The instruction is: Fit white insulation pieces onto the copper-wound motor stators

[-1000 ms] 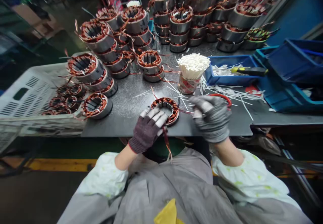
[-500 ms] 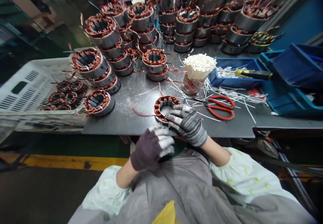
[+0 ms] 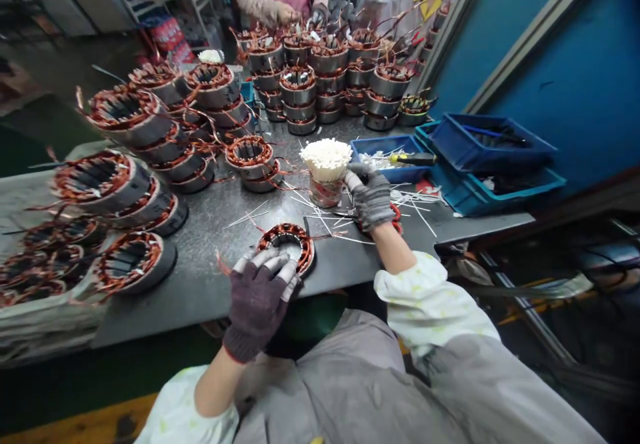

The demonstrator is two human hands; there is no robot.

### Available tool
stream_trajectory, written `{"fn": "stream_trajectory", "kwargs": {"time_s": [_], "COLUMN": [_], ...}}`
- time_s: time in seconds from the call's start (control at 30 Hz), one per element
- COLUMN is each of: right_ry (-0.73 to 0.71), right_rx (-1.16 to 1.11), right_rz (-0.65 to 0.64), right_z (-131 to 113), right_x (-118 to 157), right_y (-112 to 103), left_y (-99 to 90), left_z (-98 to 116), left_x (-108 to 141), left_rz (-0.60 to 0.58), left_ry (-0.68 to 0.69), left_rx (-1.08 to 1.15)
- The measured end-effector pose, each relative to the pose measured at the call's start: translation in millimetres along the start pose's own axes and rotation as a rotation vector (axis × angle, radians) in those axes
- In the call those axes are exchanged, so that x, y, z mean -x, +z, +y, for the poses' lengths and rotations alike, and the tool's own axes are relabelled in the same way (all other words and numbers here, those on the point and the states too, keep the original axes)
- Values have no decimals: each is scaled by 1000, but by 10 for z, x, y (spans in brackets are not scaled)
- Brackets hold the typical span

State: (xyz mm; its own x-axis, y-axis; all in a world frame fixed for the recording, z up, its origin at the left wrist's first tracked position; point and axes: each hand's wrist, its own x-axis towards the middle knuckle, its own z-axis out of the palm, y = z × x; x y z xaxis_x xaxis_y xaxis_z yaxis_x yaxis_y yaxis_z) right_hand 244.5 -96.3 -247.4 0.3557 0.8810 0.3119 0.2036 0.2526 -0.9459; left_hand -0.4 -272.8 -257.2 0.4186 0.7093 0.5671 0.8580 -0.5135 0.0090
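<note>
From here, the left hand (image 3: 257,297), spread over the near rim of the wound ring (image 3: 306,252), should press lightly, sparing the windings (image 3: 269,236). The ring lies on the wearer's side of the stick cup (image 3: 324,195), bore up, axis upright. The right hand (image 3: 371,197) curls beside the cup; its grip I can't tell.

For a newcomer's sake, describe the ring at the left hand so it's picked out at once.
Find the grey table, then its front edge, nearest the wearer. Close to that edge, before the cup of white sticks, lies a copper-wound ring. Unlike the stacked rings behind it, it lies singly, with the left hand over its near side.
</note>
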Motion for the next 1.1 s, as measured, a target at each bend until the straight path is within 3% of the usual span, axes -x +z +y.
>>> {"fn": "stream_trajectory", "kwargs": {"time_s": [0.1,0.2,0.27,0.37,0.43,0.5,0.6,0.73,0.93,1.1], "right_ry": [-64,-63,-44,-89,-183,-327,-384,-325,-295,-314], "right_rx": [21,-105,-214,-252,-203,-123,-123,-149,-151,-44], "right_rz": [27,-13,-44,-104,-318,-665,-869,-916,-879,-880], "right_z": [57,23,-49,-176,-219,-208,-138,-111,-193,-204], "right_x": [-191,-183,-53,365,756,1153,1601,1760,1549,1636], "right_y": [117,34,-107,-367,-550,-724,-903,-856,-568,-741], "left_y": [-1,45,77,99,94,76,42,14,-8,-26], "left_z": [80,33,25,98,160,190,163,125,211,204], "left_x": [-13,-14,-7,-4,-10,-19,-28,-49,-105,-112], "left_rz": [-4,-16,-16,8,-4,-59,-154,-183,-97,-122], "left_ry": [30,47,24,-48,-101,-137,-146,-146,-242,-209], "left_rx": [3,54,69,73,70,78,104,122,187,190]}}
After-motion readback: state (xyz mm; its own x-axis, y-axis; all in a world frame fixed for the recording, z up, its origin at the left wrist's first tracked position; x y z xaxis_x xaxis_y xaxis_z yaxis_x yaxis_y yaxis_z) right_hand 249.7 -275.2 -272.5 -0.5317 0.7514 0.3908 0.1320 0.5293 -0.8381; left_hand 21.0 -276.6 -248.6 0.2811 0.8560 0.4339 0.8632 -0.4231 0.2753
